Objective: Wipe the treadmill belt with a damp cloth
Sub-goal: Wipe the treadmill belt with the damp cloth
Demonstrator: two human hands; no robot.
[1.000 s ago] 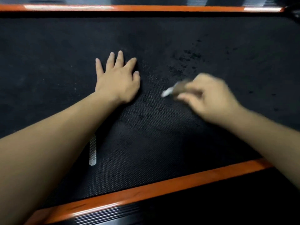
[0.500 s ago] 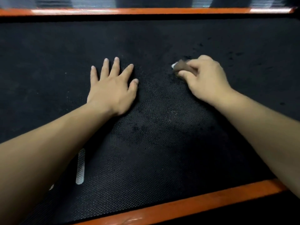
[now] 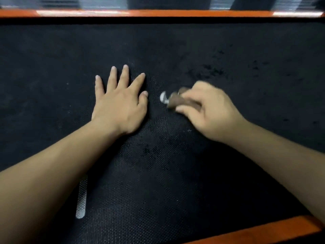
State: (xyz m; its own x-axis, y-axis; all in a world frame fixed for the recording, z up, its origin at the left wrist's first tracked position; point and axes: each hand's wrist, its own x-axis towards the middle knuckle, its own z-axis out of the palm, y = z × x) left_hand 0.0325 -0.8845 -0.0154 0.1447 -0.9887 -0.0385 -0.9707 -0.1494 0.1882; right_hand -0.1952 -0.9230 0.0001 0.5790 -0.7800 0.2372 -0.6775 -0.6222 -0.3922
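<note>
1. The cloth (image 3: 177, 101) is a small brownish wad with a pale bit at its 9 o'clock end. It lies on the belt (image 3: 158, 191), a little toward 3 o'clock from the middle of the view, and is blurred.
2. The right hand (image 3: 209, 110) grasps the cloth. Its fingers (image 3: 186, 109) are curled round the wad from the 3 o'clock side, with the knuckles up. The hand is blurred too, so I cannot tell how each finger lies.
3. The belt is black with a fine dotted grain and fills nearly the whole view.
4. The left hand (image 3: 121, 104) lies at 9 o'clock of the cloth, near it but apart. It rests palm down on the belt and holds nothing. Its fingers (image 3: 123, 76) are straight and spread, pointing toward 12 o'clock, and the thumb is on the 3 o'clock side.
5. Dark specks (image 3: 211, 71) dot the belt at 1 o'clock of the cloth. Fainter blotches (image 3: 151, 150) show at 6 o'clock of it, between the two arms.
6. A white stripe (image 3: 81, 199) is printed on the belt at 7 o'clock. It runs lengthwise just beside the left forearm (image 3: 44, 182), which hides its upper end.
7. The right forearm (image 3: 281, 155) enters from 4 o'clock and the left one from 8 o'clock.
8. The far rail (image 3: 158, 13), orange with glare patches, crosses the view at 12 o'clock. The near rail (image 3: 263, 231), also orange, cuts the corner at 5 o'clock.
</note>
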